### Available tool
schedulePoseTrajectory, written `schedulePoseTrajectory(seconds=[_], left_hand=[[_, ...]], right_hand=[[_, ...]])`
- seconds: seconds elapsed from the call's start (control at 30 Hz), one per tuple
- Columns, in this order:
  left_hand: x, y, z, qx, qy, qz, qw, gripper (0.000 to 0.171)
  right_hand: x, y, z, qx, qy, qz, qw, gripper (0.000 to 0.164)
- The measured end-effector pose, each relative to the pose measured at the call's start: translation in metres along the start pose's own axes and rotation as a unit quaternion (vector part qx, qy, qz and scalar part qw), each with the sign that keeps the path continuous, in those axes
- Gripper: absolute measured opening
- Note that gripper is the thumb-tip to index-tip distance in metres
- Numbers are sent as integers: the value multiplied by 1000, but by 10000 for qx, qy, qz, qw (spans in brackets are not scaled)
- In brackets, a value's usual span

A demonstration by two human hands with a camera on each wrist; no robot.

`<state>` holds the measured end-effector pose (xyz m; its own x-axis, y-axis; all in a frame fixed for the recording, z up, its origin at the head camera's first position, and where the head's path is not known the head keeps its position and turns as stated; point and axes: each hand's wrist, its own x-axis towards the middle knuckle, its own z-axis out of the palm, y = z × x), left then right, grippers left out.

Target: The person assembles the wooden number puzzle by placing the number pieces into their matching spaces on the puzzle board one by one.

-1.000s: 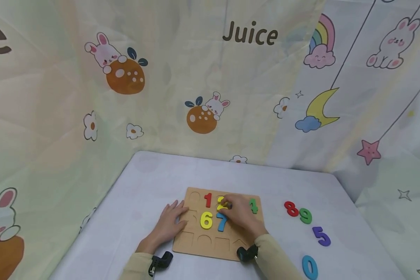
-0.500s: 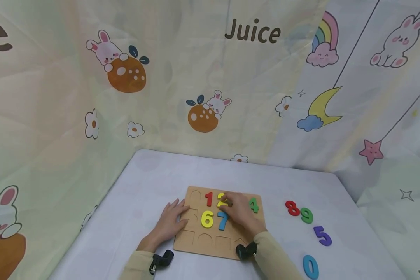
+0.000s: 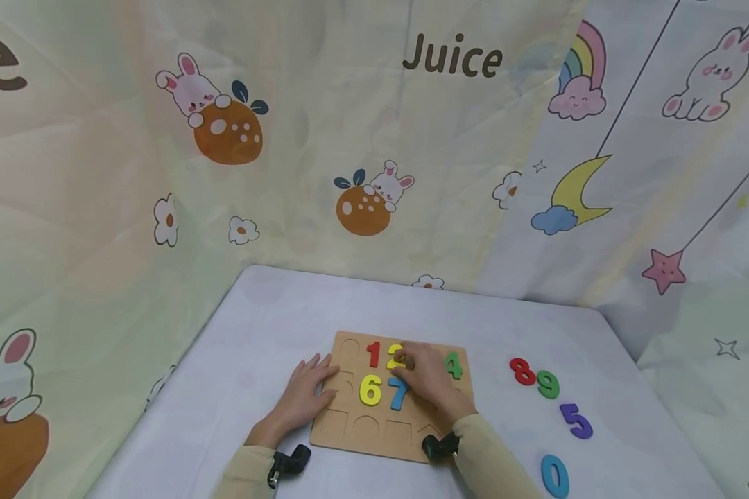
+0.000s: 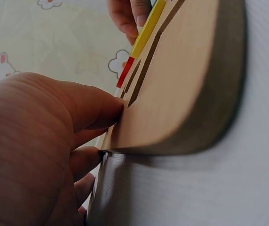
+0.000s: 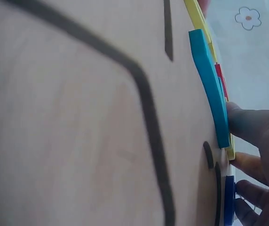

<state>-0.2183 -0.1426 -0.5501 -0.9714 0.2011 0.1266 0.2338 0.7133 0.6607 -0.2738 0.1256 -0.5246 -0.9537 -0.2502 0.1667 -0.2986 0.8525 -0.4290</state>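
Note:
My left hand lies at the left edge of a wooden number puzzle board, fingers extended, thumb and fingertips touching the edge. On the board, my right hand pinches a yellow number 2 between thumb and fingers; the hand partly covers it. Just below sits a blue 7, beside a yellow 6. A red 1 is left of the 2, and a green 4 right of the hand. In the right wrist view, a dark blue piece shows beneath the other fingers.
Right of the board lie a red 8, a green 9, a purple 5 and a blue 0. The white table meets a printed cloth backdrop. Each wrist carries a small black camera.
The head view shifts slightly. Both hands keep their places on the board, and the right fingers stay at the yellow 2, with only tiny adjustments showing.

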Motion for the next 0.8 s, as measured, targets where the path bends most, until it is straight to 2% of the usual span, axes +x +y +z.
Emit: schedulePoseTrajectory(seconds=[0.3, 0.43, 0.8], left_hand=[[-4, -1, -2, -35, 21, -70, 10000, 46], [-5, -2, -2, -17, 28, -69, 10000, 46], [-1, 1, 0, 25, -18, -42, 10000, 46]], right_hand=[[-6, 0, -8, 175, -531, -341, 9979, 25], [-11, 0, -10, 332, -636, -267, 9971, 26], [-30, 17, -23, 921, -112, 314, 9952, 24]])
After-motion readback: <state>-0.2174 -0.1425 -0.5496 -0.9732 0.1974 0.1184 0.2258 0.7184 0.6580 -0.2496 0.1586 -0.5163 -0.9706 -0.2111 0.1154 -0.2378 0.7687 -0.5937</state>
